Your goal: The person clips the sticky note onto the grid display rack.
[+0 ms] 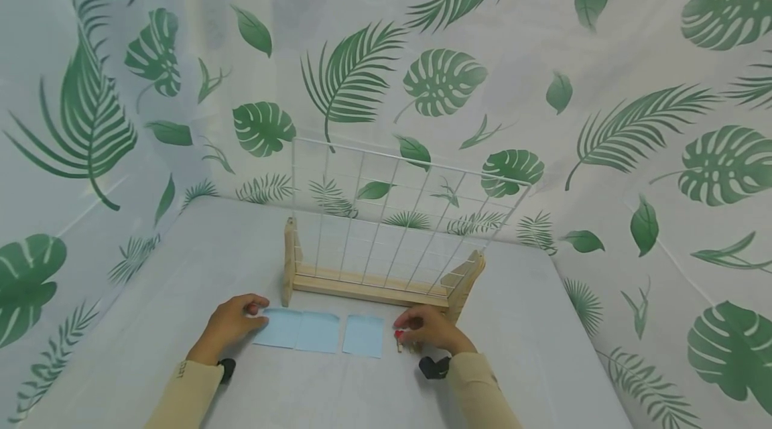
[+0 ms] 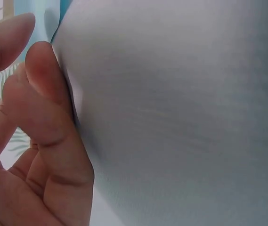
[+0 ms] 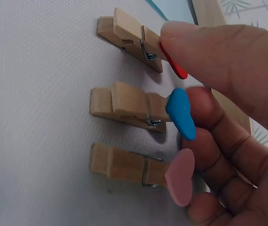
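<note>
Three light-blue paper squares lie in a row: the left square (image 1: 277, 328), the middle square (image 1: 317, 332) and, past a small gap, the right square (image 1: 363, 336). At the left square's outer edge is my left hand (image 1: 232, 323), thumb and forefinger apart, fingertips right at the paper. My right hand (image 1: 431, 328) pinches the red heart end of a wooden clothespin (image 3: 129, 35) on the table. Beside it lie a clothespin with a blue heart (image 3: 129, 101) and one with a pink heart (image 3: 124, 164), close to my curled fingers.
Behind the papers stands a white wire grid (image 1: 386, 214) in a wooden base (image 1: 368, 289), its right foot close behind my right hand. A white cloth covers the table (image 1: 326, 392). Leaf-patterned sheets (image 1: 374, 7) hang around it.
</note>
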The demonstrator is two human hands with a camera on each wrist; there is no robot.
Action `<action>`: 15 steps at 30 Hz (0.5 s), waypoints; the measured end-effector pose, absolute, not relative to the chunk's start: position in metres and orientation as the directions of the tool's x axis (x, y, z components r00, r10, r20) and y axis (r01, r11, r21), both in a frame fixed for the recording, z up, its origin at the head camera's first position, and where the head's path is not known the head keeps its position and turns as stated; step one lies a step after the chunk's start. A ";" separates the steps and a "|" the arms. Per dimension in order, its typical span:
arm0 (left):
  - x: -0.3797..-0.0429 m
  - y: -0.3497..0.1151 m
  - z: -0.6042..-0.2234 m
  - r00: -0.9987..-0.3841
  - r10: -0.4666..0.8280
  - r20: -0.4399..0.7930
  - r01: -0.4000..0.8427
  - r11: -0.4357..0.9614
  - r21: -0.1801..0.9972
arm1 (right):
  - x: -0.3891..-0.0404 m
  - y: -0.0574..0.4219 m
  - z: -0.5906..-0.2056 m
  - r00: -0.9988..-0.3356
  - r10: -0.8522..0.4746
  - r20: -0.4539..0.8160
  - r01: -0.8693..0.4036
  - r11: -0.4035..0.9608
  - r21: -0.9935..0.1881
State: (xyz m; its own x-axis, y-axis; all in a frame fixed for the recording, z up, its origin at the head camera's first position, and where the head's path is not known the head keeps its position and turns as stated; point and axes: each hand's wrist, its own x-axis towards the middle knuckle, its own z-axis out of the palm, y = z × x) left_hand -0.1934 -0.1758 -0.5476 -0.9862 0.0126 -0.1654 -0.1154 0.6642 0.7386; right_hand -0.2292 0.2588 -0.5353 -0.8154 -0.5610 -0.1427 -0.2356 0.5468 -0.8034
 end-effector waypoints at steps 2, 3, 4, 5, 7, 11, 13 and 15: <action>-0.193 -0.176 -0.548 -0.986 0.013 -0.165 -0.115 0.665 0.738 | -0.230 0.258 -0.536 -0.817 -0.557 -0.147 -0.235 0.556 -0.797; -0.194 -0.175 -0.548 -0.986 0.011 -0.167 -0.117 0.665 0.738 | -0.230 0.258 -0.536 -0.820 -0.554 -0.147 -0.237 0.562 -0.793; -0.194 -0.175 -0.548 -0.986 0.011 -0.166 -0.116 0.666 0.736 | -0.230 0.257 -0.537 -0.822 -0.549 -0.148 -0.236 0.567 -0.789; -0.194 -0.175 -0.548 -0.986 0.010 -0.166 -0.117 0.667 0.736 | -0.230 0.257 -0.538 -0.828 -0.541 -0.150 -0.234 0.575 -0.784; -0.195 -0.174 -0.548 -0.985 0.003 -0.171 -0.126 0.668 0.734 | -0.230 0.257 -0.538 -0.839 -0.524 -0.148 -0.231 0.589 -0.774; -0.197 -0.172 -0.549 -0.983 -0.017 -0.180 -0.145 0.671 0.727 | -0.229 0.257 -0.539 -0.857 -0.493 -0.151 -0.223 0.618 -0.754; -0.198 -0.171 -0.551 -0.983 -0.026 -0.180 -0.150 0.674 0.723 | -0.229 0.257 -0.540 -0.860 -0.487 -0.152 -0.220 0.624 -0.750; -0.199 -0.171 -0.552 -0.984 -0.032 -0.176 -0.151 0.677 0.720 | -0.229 0.256 -0.540 -0.862 -0.484 -0.152 -0.221 0.628 -0.746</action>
